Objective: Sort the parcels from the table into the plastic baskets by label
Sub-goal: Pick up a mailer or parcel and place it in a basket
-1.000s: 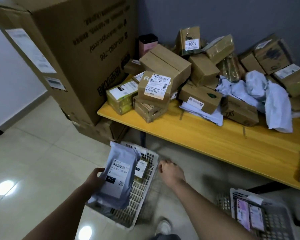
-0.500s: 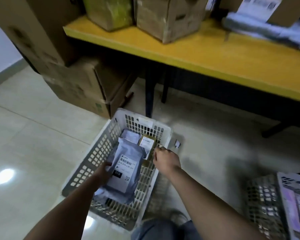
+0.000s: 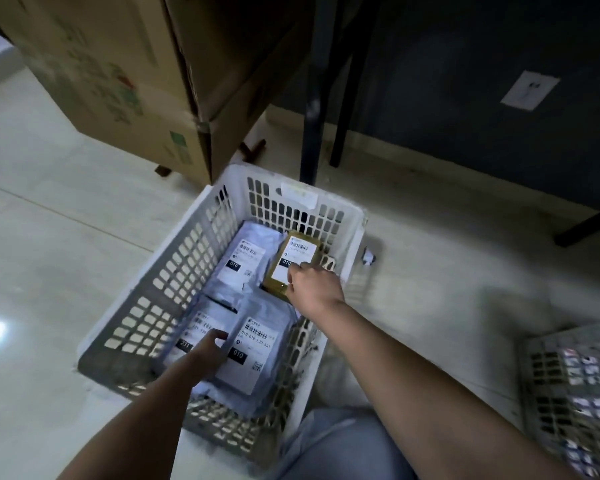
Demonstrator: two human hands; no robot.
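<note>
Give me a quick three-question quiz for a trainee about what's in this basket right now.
1. True or false: the white slotted plastic basket stands on the floor.
2. What does the right hand touch? A) small brown taped parcel B) grey mailer bag labelled 010 C) large cardboard box
3. Fill in: the parcel under the left hand shows the black code ___.

Key: 1 true; 2 A; 3 231.
</note>
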